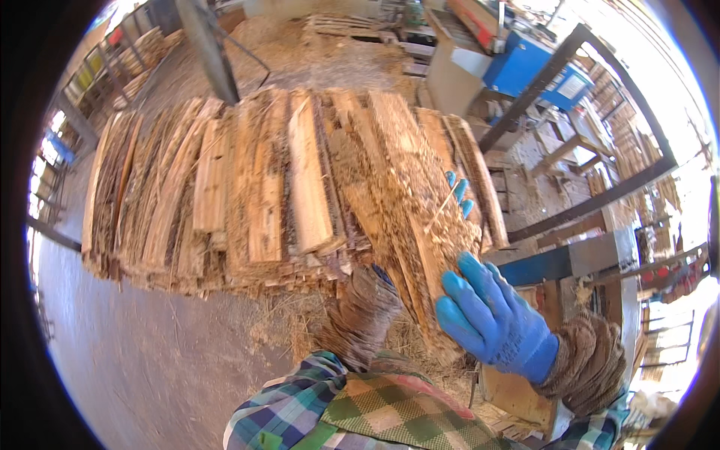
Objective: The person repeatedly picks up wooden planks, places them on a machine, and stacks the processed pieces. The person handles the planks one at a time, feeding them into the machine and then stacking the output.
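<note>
A bundle of rough, bark-edged wood slabs (pixel 409 202) lies slanted across the right part of a stack, its near end reaching toward my body. My left forearm passes beneath it; the blue-gloved fingers of my left hand (pixel 461 196) curl up round its far right side, while the palm is hidden underneath. My right hand (pixel 499 319), in a blue glove with teal fingertips, presses against the bundle's near right edge, fingers over the top. Loose chips and splinters cover the slabs there. Left of the bundle, the stack of wood slabs (pixel 217 187) runs side by side in a wide row.
A dark metal frame (pixel 585 199) rises on the right, close to the stack. Behind it stands a blue machine (pixel 525 67). A grey post (pixel 208 52) stands beyond the stack. Sawdust and wood scraps litter the concrete floor (pixel 142 352).
</note>
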`<state>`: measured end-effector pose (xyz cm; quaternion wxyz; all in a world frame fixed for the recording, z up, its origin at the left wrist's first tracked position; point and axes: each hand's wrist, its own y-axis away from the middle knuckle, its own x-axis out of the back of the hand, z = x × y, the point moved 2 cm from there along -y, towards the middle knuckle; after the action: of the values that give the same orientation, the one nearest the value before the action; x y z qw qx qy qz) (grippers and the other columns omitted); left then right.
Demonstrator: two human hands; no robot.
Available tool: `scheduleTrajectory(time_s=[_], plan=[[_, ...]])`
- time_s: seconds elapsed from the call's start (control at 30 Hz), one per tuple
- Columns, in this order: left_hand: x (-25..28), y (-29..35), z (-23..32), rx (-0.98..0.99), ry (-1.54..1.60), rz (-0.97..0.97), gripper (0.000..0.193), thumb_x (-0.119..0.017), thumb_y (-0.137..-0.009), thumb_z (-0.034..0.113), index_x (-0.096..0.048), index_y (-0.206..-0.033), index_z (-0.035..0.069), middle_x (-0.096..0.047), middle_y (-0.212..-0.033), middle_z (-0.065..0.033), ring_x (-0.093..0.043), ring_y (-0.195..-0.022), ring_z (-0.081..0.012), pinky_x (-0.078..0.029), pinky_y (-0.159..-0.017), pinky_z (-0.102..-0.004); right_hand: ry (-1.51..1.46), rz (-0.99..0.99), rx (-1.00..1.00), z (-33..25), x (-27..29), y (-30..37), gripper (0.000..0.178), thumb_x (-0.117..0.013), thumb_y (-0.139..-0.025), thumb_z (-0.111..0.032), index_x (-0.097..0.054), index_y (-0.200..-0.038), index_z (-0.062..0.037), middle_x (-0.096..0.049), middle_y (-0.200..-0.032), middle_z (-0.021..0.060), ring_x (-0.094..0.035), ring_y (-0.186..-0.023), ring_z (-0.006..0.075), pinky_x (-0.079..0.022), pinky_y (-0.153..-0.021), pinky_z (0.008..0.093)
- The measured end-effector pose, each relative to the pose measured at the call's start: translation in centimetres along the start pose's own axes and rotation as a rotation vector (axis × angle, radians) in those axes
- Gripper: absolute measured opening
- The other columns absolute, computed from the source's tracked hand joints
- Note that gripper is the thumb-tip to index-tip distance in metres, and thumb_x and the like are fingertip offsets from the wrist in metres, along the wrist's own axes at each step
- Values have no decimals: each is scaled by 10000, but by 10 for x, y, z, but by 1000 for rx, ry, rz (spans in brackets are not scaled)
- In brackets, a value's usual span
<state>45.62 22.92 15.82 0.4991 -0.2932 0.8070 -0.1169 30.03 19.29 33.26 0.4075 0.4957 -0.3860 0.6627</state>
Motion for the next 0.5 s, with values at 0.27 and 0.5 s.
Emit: scheduleTrajectory(time_s=[0.27, 0.5], plan=[[109, -10, -125, 502, -60, 120, 726, -366, -1027, 581, -206, -1592, 153, -270, -1614, -162, -313, -1463, -360, -297, -1196, -571, -441, 162, -449, -100, -73, 228, 648, -654, -900, -405, -459, -1462, -146, -344, -1572, 170, -323, -1451, 460, -358, -1119, 599], [200, 26, -214, 969, 62, 323, 720, -396, -1031, 551, -194, -1596, 154, -227, -1631, -175, -252, -1493, -373, -221, -1235, -589, -742, 713, -1233, -169, -131, 268, 969, -878, -753, -366, -364, -1540, -133, -135, -1570, 401, -291, -1431, 540, -401, -1101, 526]])
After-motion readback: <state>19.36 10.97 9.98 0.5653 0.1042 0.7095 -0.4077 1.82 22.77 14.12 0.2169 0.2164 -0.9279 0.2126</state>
